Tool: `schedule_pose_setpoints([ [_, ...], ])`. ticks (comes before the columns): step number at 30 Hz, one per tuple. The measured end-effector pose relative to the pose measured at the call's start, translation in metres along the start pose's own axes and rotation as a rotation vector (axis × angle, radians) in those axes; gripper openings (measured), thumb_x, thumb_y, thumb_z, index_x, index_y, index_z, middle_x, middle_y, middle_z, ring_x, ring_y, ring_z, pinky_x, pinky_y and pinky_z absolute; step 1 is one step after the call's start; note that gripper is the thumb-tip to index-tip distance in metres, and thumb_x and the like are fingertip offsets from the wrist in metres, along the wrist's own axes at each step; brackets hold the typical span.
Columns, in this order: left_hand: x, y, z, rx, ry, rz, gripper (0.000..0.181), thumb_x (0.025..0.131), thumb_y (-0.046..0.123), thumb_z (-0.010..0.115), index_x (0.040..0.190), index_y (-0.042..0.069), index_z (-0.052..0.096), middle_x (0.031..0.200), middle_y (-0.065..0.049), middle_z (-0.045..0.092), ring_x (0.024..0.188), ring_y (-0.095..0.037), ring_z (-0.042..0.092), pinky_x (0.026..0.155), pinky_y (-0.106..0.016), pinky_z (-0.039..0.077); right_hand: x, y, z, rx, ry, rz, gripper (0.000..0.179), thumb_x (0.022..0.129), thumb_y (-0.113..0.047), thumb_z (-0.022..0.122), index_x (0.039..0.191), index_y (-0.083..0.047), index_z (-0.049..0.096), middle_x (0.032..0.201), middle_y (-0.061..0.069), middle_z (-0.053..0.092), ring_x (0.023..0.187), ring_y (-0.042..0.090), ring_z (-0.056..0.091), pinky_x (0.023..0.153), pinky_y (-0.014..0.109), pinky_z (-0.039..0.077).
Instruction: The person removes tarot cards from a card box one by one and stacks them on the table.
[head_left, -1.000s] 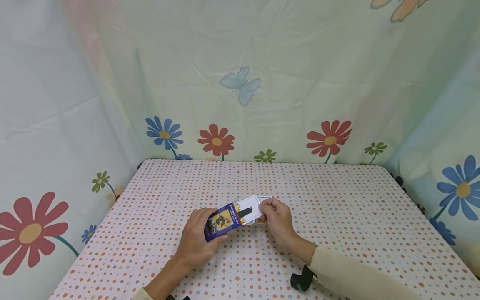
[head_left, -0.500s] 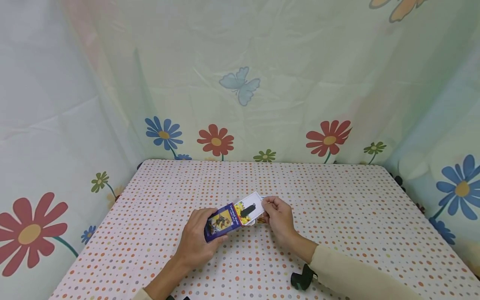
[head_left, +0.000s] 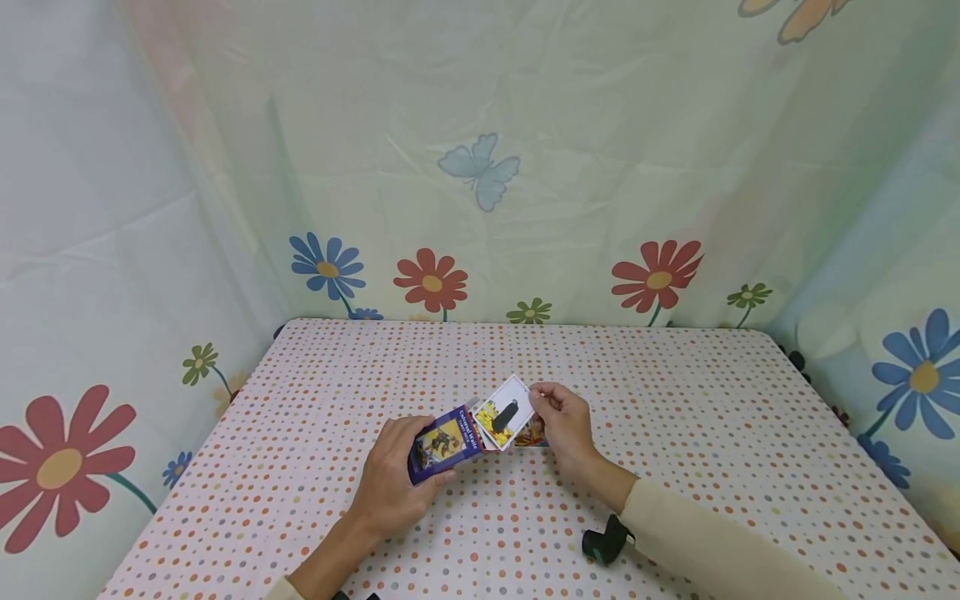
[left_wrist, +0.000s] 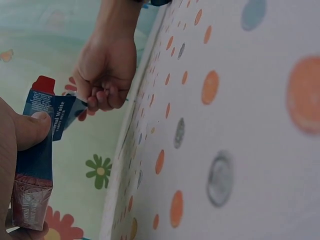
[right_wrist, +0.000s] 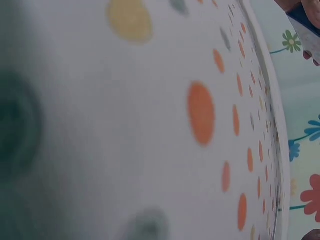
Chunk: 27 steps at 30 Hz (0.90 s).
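In the head view my left hand [head_left: 392, 482] grips a dark blue tarot card box [head_left: 444, 446] printed "Universal Waite", tilted up to the right above the table. My right hand [head_left: 564, 427] pinches the upper right edge of a white-bordered card [head_left: 504, 414] with yellow and a black shape on it. The card's lower left end lies at the box mouth; whether it is still inside cannot be told. Below the right fingers shows a colourful piece [head_left: 534, 434], partly hidden. In the left wrist view, the box [left_wrist: 37, 157] has a red flap [left_wrist: 44, 84] and clear wrap around its near end.
A table with a dotted cover [head_left: 360, 367] lies under both hands. A small black object [head_left: 607, 540] is beside the right sleeve. Behind the table hangs a flowered curtain [head_left: 585, 167], with further curtain panels at both sides.
My right hand has moved slightly up and to the right, drawing the card farther from the box and turning it steeper. More of its yellow picture shows. The left hand and box have stayed in place.
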<state>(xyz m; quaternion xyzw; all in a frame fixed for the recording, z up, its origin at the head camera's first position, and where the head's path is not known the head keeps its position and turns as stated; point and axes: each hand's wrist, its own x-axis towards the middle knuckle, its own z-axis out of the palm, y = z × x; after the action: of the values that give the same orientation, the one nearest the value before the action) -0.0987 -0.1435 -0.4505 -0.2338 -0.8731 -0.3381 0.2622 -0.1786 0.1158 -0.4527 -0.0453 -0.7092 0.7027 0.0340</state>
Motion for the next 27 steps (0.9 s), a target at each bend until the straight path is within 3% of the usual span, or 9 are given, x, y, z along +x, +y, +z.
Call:
schedule_pose_setpoints([
  [9,0.001,0.0,0.0,0.009,0.006,0.001,0.075,0.072,0.027,0.093,0.135,0.006,0.057,0.128,-0.006,0.06,0.112,-0.015,0.052,0.088,-0.034,0.05,0.013,-0.003,-0.01,-0.035,0.016,-0.034,0.016,0.104,-0.01,0.056,0.111,0.001,0.066,0.082,0.006,0.058,0.068,0.017,0.051,0.053,0.021,0.043],
  [14,0.002,0.001,-0.001,0.007,0.002,-0.006,0.075,0.072,0.028,0.093,0.135,0.006,0.057,0.127,-0.006,0.061,0.111,-0.014,0.053,0.088,-0.034,0.051,0.023,-0.004,-0.018,-0.112,0.025,-0.043,0.018,0.105,-0.013,0.055,0.113,0.0,0.066,0.084,0.007,0.058,0.071,0.017,0.052,0.055,0.02,0.045],
  [27,0.001,0.001,0.0,0.011,-0.001,-0.011,0.075,0.074,0.029,0.091,0.136,0.006,0.056,0.128,-0.005,0.06,0.11,-0.013,0.052,0.088,-0.033,0.05,0.039,-0.003,-0.028,-0.171,0.007,-0.029,0.018,0.105,-0.011,0.054,0.113,0.001,0.065,0.089,0.007,0.06,0.078,0.021,0.055,0.063,0.024,0.051],
])
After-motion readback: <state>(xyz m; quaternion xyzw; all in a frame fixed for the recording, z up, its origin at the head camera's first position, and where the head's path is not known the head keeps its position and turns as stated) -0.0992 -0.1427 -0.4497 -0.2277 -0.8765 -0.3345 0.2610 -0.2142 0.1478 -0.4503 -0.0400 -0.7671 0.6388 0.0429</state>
